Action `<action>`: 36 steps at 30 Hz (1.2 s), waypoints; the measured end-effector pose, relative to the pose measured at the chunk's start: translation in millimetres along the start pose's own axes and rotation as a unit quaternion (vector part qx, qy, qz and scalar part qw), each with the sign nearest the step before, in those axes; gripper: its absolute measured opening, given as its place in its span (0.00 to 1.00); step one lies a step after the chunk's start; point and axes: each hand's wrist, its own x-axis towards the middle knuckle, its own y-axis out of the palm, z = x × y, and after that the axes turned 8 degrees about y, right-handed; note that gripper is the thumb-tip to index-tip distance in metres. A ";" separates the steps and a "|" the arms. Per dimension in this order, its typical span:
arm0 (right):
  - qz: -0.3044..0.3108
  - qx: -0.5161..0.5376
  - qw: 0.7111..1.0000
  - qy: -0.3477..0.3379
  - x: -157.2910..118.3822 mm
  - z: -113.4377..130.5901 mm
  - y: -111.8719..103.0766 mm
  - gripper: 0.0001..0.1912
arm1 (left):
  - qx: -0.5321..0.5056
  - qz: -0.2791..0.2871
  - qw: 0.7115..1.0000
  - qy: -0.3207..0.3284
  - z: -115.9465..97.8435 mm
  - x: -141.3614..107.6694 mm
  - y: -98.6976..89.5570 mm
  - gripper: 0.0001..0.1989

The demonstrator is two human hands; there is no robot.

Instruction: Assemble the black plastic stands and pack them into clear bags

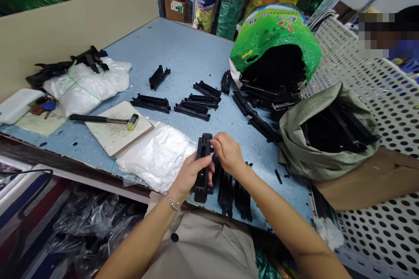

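Observation:
My left hand (193,172) is closed around a long black plastic part (202,174), held upright over the table's front edge. The fingers of my right hand (227,150) are pinched at the upper right side of that part; whatever lies between them is too small to make out. Just right of my hands, several similar black parts (234,194) lie side by side at the edge. More black plastic pieces (193,107) are scattered across the blue table (137,61). Beside my left hand is a stack of clear plastic bags (157,152).
A hammer (104,118) rests across a pale board (114,133). A tied white bundle (91,80) lies at the left. On the right, a green sack (275,30) and a grey-green sack (321,163) hold black parts, near a perforated white crate (360,52). Another person (406,37) is behind it.

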 end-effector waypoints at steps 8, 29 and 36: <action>0.062 -0.076 0.983 -0.157 -59.9 23.4 16.1 0.24 | 0.045 -0.056 0.997 0.037 -12.1 18.4 -13.5 0.28; 0.049 -0.204 0.966 0.150 94.3 -31.0 34.6 0.20 | 0.371 -0.037 0.901 0.221 57.4 33.3 -20.5 0.30; 0.085 0.001 0.996 0.015 -23.2 -7.1 -5.7 0.17 | 0.103 -0.102 0.973 0.181 3.2 40.7 -13.7 0.26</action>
